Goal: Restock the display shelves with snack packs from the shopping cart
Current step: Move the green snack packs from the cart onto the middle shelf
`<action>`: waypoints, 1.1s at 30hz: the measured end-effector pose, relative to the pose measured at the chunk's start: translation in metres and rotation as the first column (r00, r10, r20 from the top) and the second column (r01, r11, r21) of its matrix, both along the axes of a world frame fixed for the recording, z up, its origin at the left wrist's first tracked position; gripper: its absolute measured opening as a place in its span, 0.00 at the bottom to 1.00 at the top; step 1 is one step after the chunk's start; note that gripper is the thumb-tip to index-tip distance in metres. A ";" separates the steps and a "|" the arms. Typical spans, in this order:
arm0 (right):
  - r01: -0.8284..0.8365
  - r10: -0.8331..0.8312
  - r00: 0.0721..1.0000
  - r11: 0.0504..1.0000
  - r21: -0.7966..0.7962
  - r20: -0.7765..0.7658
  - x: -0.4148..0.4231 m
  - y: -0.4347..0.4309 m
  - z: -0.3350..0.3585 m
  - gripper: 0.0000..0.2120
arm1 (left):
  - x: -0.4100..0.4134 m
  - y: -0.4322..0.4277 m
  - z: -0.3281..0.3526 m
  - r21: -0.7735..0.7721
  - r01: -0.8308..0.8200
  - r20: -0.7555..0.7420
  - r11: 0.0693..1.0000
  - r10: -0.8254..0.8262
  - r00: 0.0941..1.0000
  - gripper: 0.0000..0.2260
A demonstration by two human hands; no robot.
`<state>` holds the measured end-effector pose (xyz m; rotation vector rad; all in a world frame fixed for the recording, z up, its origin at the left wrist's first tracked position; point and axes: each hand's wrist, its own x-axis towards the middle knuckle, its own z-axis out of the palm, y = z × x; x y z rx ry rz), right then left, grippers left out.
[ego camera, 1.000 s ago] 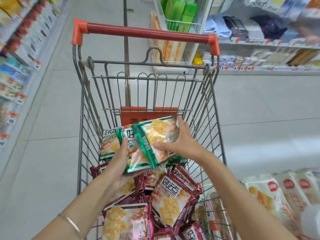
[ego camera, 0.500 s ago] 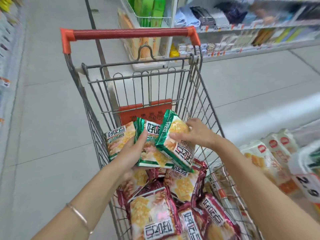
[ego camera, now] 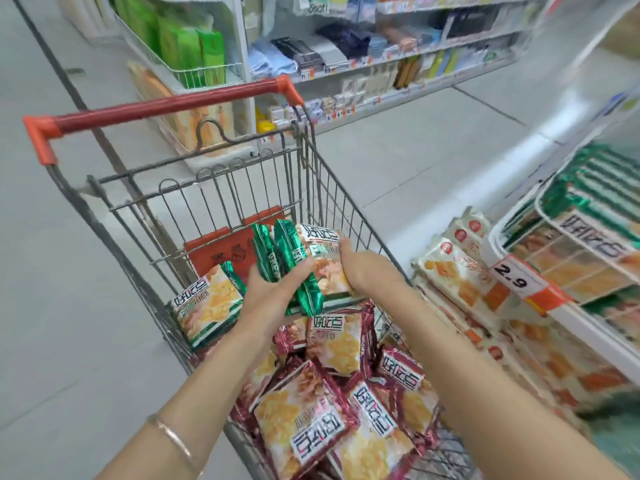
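A wire shopping cart [ego camera: 322, 188] with a red handle holds several snack packs. Both hands clasp a bunch of green-edged snack packs [ego camera: 294, 258] held on edge above the cart: my left hand [ego camera: 273, 292] presses from the left, my right hand [ego camera: 367, 268] from the right. Another green pack [ego camera: 207, 306] leans against the cart's left wall. Dark-red snack packs [ego camera: 332, 386] fill the cart below my arms. The display shelf [ego camera: 588, 244] at the right carries green packs behind a white wire rail.
A price tag reading 2.9 [ego camera: 516, 278] hangs on the right shelf's edge, with orange-and-white packs [ego camera: 457, 271] stacked below it. Across the grey tiled aisle stands a shelf unit [ego camera: 381, 57] with folded goods and a wire basket of green boxes [ego camera: 187, 46].
The view has swung right, bringing the right display shelf into sight. The hands have turned the green packs on edge and squeezed them into one bunch, lifted slightly toward the right.
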<state>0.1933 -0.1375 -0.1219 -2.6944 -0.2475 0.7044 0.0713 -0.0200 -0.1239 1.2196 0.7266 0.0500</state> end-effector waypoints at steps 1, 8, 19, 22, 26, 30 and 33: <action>0.011 -0.011 1.000 1.000 0.007 0.020 0.001 -0.009 0.003 0.40 | 0.003 -0.005 0.003 0.007 0.036 0.010 0.999 -0.036 0.999 0.58; 0.454 -0.067 0.860 0.553 0.699 -0.505 0.007 -0.112 0.071 0.21 | 0.035 -0.041 0.050 -0.208 0.380 0.233 0.901 -0.332 0.914 0.31; 0.251 -0.657 0.736 0.487 0.836 0.162 0.018 -0.289 0.144 0.28 | 0.153 -0.215 0.158 0.564 0.626 0.293 0.538 -0.840 0.457 0.14; 0.152 -0.688 0.630 0.564 0.812 0.360 0.019 -0.351 0.154 0.07 | 0.183 -0.273 0.161 0.606 0.606 0.323 0.515 -0.856 0.404 0.15; 0.201 -0.714 0.522 0.635 0.745 0.467 0.028 -0.415 0.152 0.20 | 0.217 -0.350 0.155 0.576 0.615 0.314 0.539 -0.840 0.442 0.29; 0.400 -0.732 0.558 0.651 0.645 0.392 0.039 -0.454 0.136 0.49 | 0.232 -0.402 0.134 0.633 0.524 0.306 0.571 -0.805 0.508 0.49; 0.305 -0.632 0.596 0.748 0.589 0.494 0.039 -0.451 0.121 0.59 | 0.243 -0.414 0.116 0.646 0.407 0.408 0.645 -0.743 0.531 0.55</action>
